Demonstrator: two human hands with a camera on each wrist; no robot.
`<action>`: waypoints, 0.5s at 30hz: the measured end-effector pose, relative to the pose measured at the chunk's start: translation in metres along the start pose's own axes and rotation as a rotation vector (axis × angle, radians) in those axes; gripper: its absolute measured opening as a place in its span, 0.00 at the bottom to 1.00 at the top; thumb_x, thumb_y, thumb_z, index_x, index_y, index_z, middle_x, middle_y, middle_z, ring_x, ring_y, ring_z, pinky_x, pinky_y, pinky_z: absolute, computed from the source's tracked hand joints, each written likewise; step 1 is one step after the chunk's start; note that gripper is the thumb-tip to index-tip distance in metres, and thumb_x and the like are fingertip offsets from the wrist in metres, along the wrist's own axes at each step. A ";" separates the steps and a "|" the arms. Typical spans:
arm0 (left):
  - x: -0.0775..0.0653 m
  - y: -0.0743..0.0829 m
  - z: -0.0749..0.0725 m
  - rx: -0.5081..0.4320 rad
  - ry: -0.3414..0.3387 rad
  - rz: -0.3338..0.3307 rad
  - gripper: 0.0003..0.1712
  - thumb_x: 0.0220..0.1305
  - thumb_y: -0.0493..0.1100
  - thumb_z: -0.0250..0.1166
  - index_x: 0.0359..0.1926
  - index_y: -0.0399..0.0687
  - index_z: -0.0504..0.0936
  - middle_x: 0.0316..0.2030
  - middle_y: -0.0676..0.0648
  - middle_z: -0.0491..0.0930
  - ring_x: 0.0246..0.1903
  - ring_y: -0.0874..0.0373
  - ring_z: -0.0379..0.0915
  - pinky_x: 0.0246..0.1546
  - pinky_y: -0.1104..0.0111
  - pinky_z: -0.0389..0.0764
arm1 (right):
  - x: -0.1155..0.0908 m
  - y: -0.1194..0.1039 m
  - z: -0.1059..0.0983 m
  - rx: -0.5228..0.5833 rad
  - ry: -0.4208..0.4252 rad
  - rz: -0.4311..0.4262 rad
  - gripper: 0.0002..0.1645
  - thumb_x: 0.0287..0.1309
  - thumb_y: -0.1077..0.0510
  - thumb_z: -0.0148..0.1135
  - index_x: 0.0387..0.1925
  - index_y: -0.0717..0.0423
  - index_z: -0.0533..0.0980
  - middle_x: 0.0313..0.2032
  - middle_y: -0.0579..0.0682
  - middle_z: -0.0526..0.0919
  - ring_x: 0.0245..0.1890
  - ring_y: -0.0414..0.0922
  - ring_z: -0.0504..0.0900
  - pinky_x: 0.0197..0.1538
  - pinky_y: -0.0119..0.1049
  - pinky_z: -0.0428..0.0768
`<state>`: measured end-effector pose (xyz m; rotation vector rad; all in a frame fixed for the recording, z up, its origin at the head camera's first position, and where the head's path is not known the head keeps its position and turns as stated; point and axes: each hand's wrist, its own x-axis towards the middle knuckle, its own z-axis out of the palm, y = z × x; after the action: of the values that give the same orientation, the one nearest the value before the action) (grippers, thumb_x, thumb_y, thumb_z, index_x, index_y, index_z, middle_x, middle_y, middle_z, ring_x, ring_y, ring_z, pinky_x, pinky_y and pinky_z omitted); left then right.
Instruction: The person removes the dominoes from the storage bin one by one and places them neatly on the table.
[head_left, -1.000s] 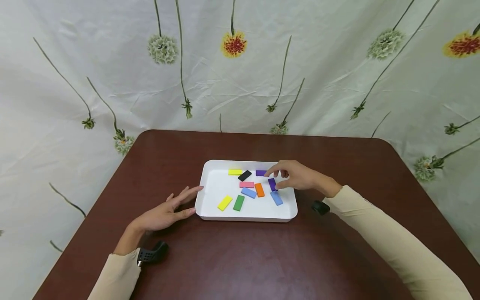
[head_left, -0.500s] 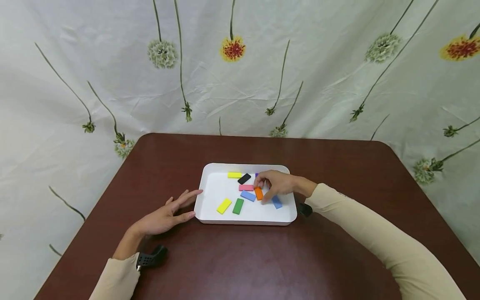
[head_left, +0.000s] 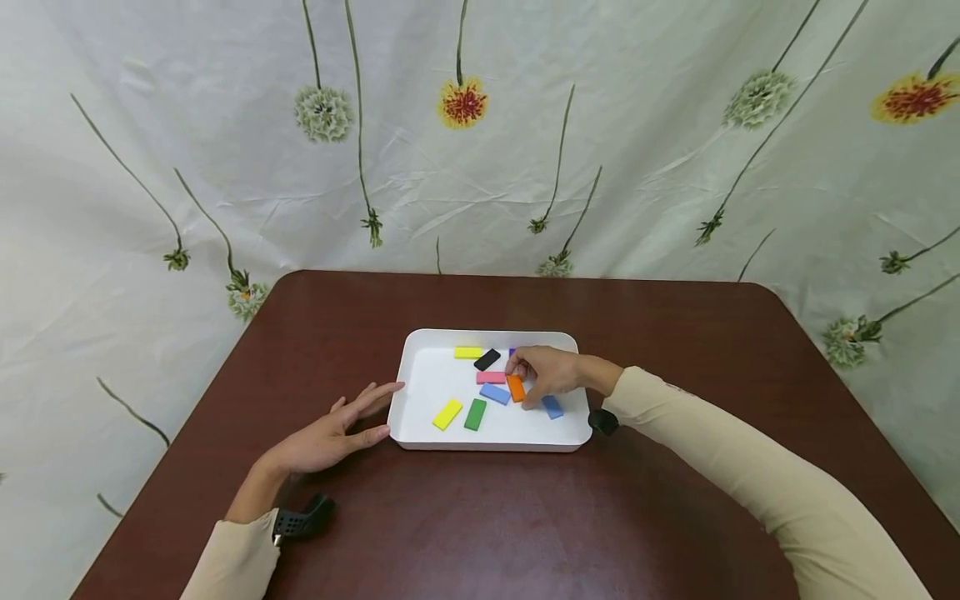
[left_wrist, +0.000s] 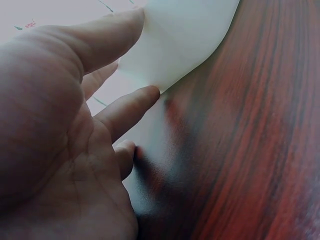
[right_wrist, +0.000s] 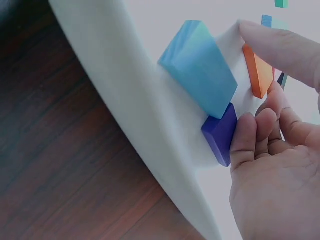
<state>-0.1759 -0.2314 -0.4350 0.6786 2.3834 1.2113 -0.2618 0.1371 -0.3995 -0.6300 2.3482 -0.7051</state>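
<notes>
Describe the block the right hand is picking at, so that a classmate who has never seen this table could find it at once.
On the brown table stands a white tray of flat coloured blocks. Near its right half, the right hand pinches the orange block. It is the only orange one, lying between two blue blocks.

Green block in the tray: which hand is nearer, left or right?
Right. The right hand is inside the white tray, its fingers on the orange block just right of the green block. The left hand rests outside, touching the tray's left edge.
</notes>
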 end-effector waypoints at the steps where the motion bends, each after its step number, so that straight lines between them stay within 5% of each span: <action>1: 0.000 0.000 0.000 0.001 0.001 0.001 0.38 0.73 0.51 0.60 0.78 0.65 0.55 0.76 0.40 0.57 0.78 0.36 0.23 0.67 0.30 0.20 | 0.001 -0.001 0.000 -0.010 -0.001 0.002 0.28 0.52 0.62 0.76 0.52 0.57 0.72 0.40 0.50 0.71 0.44 0.44 0.69 0.44 0.30 0.70; 15: -0.001 0.003 0.001 0.003 0.010 -0.022 0.37 0.73 0.52 0.60 0.78 0.65 0.56 0.76 0.41 0.58 0.78 0.36 0.25 0.68 0.31 0.20 | -0.007 -0.007 -0.013 -0.042 0.067 -0.053 0.26 0.54 0.62 0.74 0.54 0.59 0.75 0.38 0.50 0.71 0.42 0.45 0.70 0.40 0.29 0.70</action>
<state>-0.1740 -0.2302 -0.4330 0.6473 2.3950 1.2047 -0.2635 0.1395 -0.3836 -0.6990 2.4210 -0.7120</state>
